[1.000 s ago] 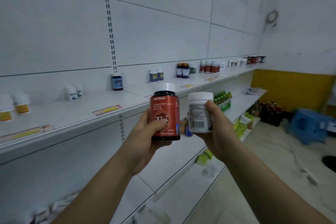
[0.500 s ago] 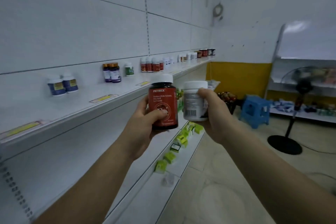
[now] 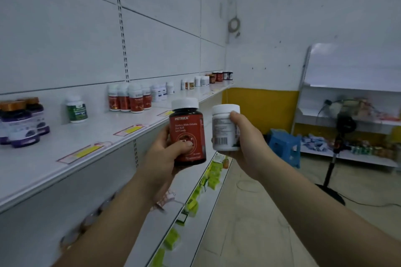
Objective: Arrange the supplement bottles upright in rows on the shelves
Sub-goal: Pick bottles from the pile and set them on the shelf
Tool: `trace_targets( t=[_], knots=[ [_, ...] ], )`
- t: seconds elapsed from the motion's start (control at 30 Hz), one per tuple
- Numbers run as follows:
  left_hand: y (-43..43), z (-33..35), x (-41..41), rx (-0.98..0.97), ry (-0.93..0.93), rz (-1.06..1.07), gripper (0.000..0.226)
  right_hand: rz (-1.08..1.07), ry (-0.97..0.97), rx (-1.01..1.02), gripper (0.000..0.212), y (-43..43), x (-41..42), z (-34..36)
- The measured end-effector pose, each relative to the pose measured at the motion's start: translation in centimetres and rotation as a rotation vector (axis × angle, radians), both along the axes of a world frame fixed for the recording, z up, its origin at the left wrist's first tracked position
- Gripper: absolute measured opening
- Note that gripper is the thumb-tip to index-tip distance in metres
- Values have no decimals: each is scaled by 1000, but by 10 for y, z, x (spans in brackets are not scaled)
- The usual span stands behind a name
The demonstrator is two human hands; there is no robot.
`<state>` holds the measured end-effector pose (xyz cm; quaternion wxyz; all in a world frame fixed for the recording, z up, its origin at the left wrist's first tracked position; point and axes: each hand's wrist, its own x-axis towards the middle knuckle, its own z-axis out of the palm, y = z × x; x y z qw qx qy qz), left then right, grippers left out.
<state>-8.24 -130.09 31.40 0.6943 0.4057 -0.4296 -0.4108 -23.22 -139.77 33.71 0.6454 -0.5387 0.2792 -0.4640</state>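
Head view: two bare forearms rise from the bottom of the frame, each hand holding a bottle at centre frame.

The left hand (image 3: 165,154) grips a red bottle (image 3: 187,134) with a white cap, its thumb lying across the front of the label and its fingers wrapped behind. The right hand (image 3: 245,145) holds a smaller white bottle (image 3: 224,130), fingers curled round its right side, barcode towards the camera. Both bottles are upright in the air, near each other but apart, just right of the shelf's front edge.

The shelf (image 3: 54,154) runs from lower left towards centre. Upright on it are purple bottles (image 3: 21,123) at far left, a green bottle (image 3: 77,110), then a cluster of red-labelled bottles (image 3: 130,99), with more beyond (too small to tell apart).

Both held bottles look like rigid plastic, light enough for one hand. The smooth sides may slip, so a grip round the body at mid-height seems safer than one on the cap.
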Motion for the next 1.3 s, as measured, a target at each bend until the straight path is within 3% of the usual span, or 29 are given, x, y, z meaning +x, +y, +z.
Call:
trace_targets(
  t=[0.37,0.63,1.07,1.3],
  knots=[
    [-184,11,35,-5,-57,216,59,183,46,-67,41,-215,60,5],
    [-337,9,11,0,-20,374,53,336,78,-135,37,-377,61,4],
    [-598,-3,25,17,-52,307,46,172,99,-201,33,-635,65,-1],
    [-750,13,79,2,-14,278,59,145,104,-160,29,-778,105,12]
  ],
)
